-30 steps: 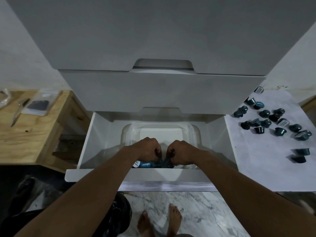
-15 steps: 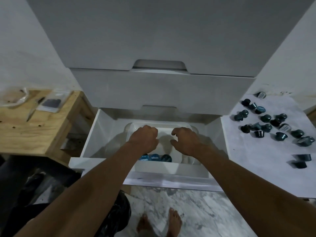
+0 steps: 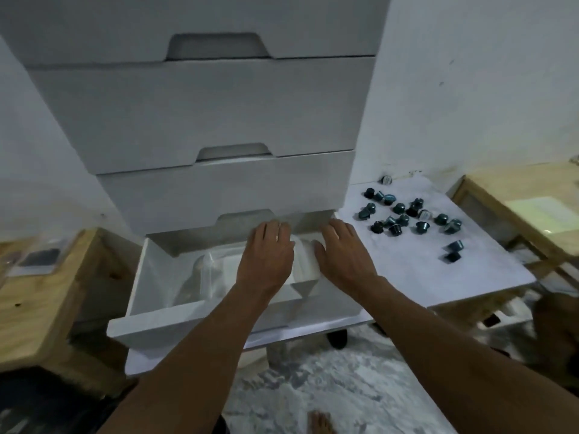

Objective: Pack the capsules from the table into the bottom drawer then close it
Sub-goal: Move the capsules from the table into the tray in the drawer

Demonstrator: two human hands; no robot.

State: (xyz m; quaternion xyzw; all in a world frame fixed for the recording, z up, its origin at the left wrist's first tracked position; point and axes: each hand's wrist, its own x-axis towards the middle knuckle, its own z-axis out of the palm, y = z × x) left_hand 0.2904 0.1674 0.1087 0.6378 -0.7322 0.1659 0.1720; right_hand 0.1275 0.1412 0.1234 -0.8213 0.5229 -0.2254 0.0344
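Here, a tall white drawer unit (image 3: 200, 104) fills the upper middle of the view, its upper drawers shut and its bottom drawer (image 3: 156, 321) pulled out over a pale marbled floor (image 3: 344, 386). Just right of the unit stands a low white table (image 3: 438, 283), with a light wooden bench (image 3: 37, 308) to the unit's left and a second wooden piece (image 3: 517, 195) beyond the table on the right. Inside the open drawer sits a clear plastic container (image 3: 213, 270); the forearms cover its near part, so what lies in it cannot be told. The left hand (image 3: 268, 255) and the right hand (image 3: 343, 252) hover side by side over the container's far end, palms down, fingers stretched out and relaxed, grasping nothing. The dark teal capsules (image 3: 407, 214) lie scattered in a loose cluster on the far part of the table, some upright and some tipped over. Two more capsules (image 3: 452, 250) lie together, apart from the cluster and nearer the table's front, and a single capsule (image 3: 387, 180) lies by the wall. A clear plastic bag (image 3: 40, 256) with something dark in it lies on the left bench.
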